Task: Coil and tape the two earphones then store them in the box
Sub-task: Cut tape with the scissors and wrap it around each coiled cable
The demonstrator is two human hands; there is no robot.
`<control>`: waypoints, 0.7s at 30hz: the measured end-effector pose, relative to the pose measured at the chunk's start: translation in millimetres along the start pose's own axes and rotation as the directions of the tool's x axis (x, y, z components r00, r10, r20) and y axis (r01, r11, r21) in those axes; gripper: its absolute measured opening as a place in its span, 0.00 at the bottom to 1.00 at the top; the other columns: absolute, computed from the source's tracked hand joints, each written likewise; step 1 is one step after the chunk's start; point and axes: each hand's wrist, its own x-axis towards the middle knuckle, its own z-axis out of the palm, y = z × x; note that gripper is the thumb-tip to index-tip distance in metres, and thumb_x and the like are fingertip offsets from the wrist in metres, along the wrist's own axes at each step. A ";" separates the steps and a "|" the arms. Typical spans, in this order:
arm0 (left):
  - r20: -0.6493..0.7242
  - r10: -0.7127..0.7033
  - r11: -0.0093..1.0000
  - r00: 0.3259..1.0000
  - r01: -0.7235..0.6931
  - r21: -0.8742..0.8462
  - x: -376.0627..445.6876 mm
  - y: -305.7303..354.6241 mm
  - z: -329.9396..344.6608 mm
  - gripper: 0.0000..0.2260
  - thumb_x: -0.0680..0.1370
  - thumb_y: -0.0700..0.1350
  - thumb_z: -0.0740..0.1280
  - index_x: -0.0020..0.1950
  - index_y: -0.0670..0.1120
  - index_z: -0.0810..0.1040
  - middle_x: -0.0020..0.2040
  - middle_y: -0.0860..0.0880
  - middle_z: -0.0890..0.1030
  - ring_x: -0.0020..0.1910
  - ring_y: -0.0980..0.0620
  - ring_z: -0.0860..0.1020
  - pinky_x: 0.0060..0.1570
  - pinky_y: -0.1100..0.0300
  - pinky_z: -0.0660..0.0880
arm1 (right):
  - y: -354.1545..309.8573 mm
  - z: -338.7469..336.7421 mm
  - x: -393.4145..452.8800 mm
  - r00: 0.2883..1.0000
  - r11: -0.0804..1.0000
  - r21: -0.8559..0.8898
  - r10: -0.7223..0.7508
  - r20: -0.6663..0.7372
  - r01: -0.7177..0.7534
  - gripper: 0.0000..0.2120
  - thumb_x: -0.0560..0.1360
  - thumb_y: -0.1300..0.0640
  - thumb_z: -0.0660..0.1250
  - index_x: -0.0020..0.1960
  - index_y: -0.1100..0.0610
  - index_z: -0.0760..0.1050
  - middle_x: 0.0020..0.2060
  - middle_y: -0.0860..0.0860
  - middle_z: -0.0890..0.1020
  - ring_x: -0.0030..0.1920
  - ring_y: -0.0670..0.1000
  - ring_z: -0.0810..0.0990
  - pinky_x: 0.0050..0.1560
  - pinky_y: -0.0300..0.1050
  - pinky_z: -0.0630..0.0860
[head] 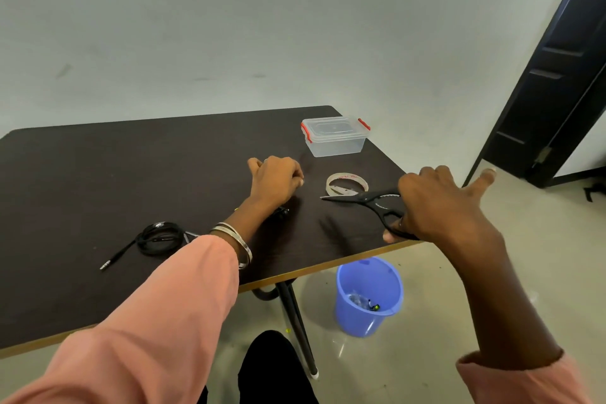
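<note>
In the head view, one coiled earphone [159,238] lies on the table [98,174], its plug end trailing loose. The cable looks light and soft, so I would pinch it across the loops. The left hand [275,182] is curled over something small; I cannot tell what. The right hand [439,203] grips the scissors [370,203] beside the tape roll [347,183]. The box [335,136] is closed and looks empty; the bucket [367,297] holds scraps

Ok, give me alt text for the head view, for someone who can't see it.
On a dark brown table, the right hand grips black scissors beside a clear tape roll, while the left hand curls over a part-hidden black earphone. A coiled black earphone lies left; a clear plastic box with red latches sits closed behind.
</note>
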 end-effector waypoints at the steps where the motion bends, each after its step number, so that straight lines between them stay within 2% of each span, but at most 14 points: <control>1: -0.012 0.015 1.000 1.000 -0.015 0.016 -0.4 -0.3 0.1 0.06 0.78 0.45 0.66 0.47 0.51 0.83 0.45 0.53 0.84 0.53 0.52 0.76 0.56 0.50 0.57 | -3.4 0.0 0.3 1.000 1.000 -0.016 -0.007 -0.018 0.006 0.24 0.66 0.39 0.73 0.52 0.52 0.70 0.56 0.54 0.73 0.65 0.56 0.66 0.64 0.78 0.50; 4: -0.027 0.054 0.994 0.998 -0.052 0.093 -2.6 -0.4 -1.1 0.07 0.79 0.45 0.64 0.50 0.52 0.83 0.46 0.53 0.83 0.55 0.51 0.73 0.58 0.50 0.57 | -12.6 -0.8 4.5 0.997 0.997 -0.069 -0.030 -0.069 0.025 0.29 0.65 0.39 0.74 0.59 0.54 0.72 0.59 0.55 0.72 0.67 0.56 0.64 0.63 0.80 0.47; 9: -0.008 0.133 0.952 0.991 -0.126 0.278 -6.0 1.5 -4.3 0.08 0.80 0.48 0.63 0.55 0.54 0.81 0.51 0.53 0.82 0.59 0.50 0.72 0.63 0.47 0.57 | -22.4 -6.2 17.3 0.986 0.985 -0.144 -0.117 -0.118 0.099 0.26 0.67 0.44 0.75 0.60 0.53 0.72 0.61 0.55 0.72 0.69 0.56 0.64 0.63 0.80 0.45; 13: 0.002 0.170 0.927 0.985 -0.161 0.339 -6.8 1.4 -5.3 0.09 0.80 0.49 0.63 0.57 0.54 0.80 0.53 0.53 0.82 0.61 0.50 0.71 0.64 0.47 0.56 | -30.8 -7.7 24.2 0.972 0.975 -0.185 -0.154 -0.178 0.120 0.25 0.70 0.52 0.74 0.63 0.56 0.71 0.64 0.57 0.71 0.69 0.57 0.64 0.64 0.80 0.44; 21: 0.020 0.207 0.898 0.978 -0.199 0.392 -8.2 1.9 -6.3 0.09 0.81 0.49 0.63 0.59 0.55 0.79 0.55 0.52 0.81 0.63 0.49 0.71 0.65 0.45 0.54 | -35.6 -12.4 35.0 0.951 0.967 -0.202 -0.199 -0.236 0.153 0.28 0.73 0.54 0.71 0.70 0.56 0.66 0.68 0.58 0.69 0.72 0.57 0.62 0.66 0.78 0.43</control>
